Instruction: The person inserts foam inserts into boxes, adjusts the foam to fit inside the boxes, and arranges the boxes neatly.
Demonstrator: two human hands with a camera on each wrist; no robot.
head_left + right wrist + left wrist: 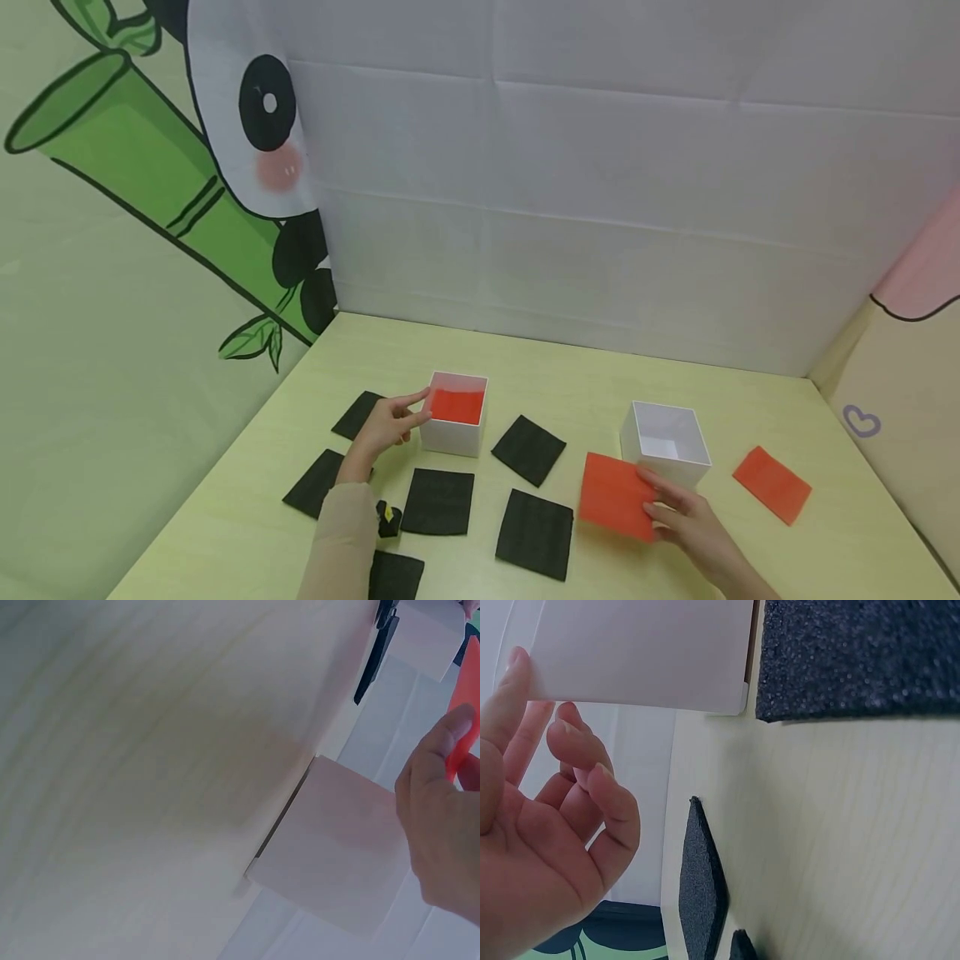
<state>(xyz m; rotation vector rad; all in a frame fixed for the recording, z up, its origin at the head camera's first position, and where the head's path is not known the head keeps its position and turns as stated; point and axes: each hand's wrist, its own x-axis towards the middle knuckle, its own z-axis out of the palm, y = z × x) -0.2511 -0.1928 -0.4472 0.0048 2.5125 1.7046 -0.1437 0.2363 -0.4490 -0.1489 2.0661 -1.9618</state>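
Observation:
My left hand (386, 429) is at the left side of a white box (452, 438), its thumb and index finger touching the wall near the rim. An orange square piece lies inside that box. In the left wrist view, the thumb of my left hand (562, 802) lies against the box wall (645, 652) and the other fingers bend loosely. My right hand (693, 525) pinches the right edge of a thin orange square sheet (617, 497), held tilted in front of a second white box (667, 433). The right wrist view shows this sheet (466, 705) edge-on between thumb and fingers.
Several black square pieces lie spread over the table, one (438, 502) below the left box and one (535, 533) left of the held sheet. A small black object (388, 518) with a yellow mark is beside my left forearm. Another orange piece (772, 485) lies at the right.

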